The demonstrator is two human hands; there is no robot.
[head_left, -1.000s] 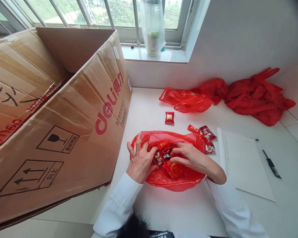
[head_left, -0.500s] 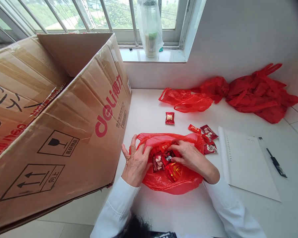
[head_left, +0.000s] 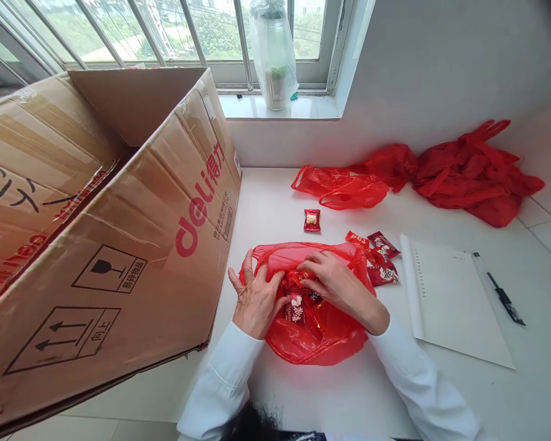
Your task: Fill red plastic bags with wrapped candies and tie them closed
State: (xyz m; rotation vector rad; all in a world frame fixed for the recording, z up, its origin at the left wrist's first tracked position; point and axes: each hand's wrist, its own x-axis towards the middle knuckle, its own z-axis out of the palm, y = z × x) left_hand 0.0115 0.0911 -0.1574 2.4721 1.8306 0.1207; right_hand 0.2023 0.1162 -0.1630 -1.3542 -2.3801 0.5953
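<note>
A red plastic bag (head_left: 319, 349) lies opened out on the white table, with several small wrapped snack packets (head_left: 296, 308) inside, dark red and bright red. My left hand (head_left: 256, 299) rests over the bag's left rim, fingers spread, its thumb side against the packets. Reaching in from the right, my right hand (head_left: 333, 283) has its thumb and fingers bent around a red snack packet (head_left: 294, 278) near the bag's far side. Its palm is turned down, so part of the grip is hidden. Beyond the bag, a single red packet (head_left: 311, 220) lies by itself.
A big cardboard box (head_left: 165, 245) stands open on the left. Several packets (head_left: 382, 274) lie right of the bag, beside a notepad (head_left: 459, 306) and a pen (head_left: 505, 298). Red bags (head_left: 472, 174) line the wall. A bagged bottle (head_left: 275, 67) stands on the windowsill.
My right hand has shifted left and deeper among the packets, stirring them; the round gold-and-red one is now mostly covered. My left hand stays at the bag's left rim. The view has shifted slightly.
</note>
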